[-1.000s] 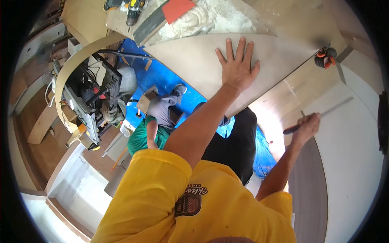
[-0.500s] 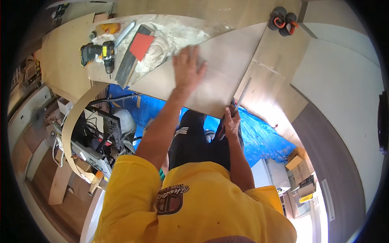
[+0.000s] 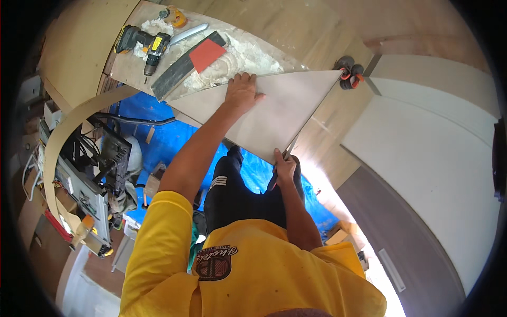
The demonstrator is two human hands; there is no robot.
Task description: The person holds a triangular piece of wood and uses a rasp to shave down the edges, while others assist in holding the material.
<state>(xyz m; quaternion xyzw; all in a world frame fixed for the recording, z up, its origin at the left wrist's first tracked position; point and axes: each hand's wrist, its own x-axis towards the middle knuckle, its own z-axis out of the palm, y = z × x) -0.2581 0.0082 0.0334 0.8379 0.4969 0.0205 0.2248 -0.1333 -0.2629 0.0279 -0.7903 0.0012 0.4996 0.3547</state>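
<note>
A thin, pale triangular board point(image 3: 290, 105) lies across the workbench, with one corner reaching toward me. My left hand point(image 3: 242, 95) presses on its upper face near the far edge, fingers stretched and thumb out to the side. At the near corner, my right hand point(image 3: 285, 168) is closed around the dark handle of a long, narrow metal tool that looks like a file. The tool's grey blade point(image 3: 292, 143) runs along the board's right edge, and my fist covers part of the handle.
On the bench are a cordless drill point(image 3: 153, 50), a dark sanding block point(image 3: 185, 68) with red sandpaper point(image 3: 207, 55), and a yellow tape roll point(image 3: 179, 20). Shoes point(image 3: 348, 71) stand beyond the board. A curved strip point(image 3: 58, 137) and blue sheeting point(image 3: 153, 119) are at left.
My right hand has drawn the tool back toward me along the board's edge. My left hand's fingers now lie closer to the far edge. The view has also shifted.
</note>
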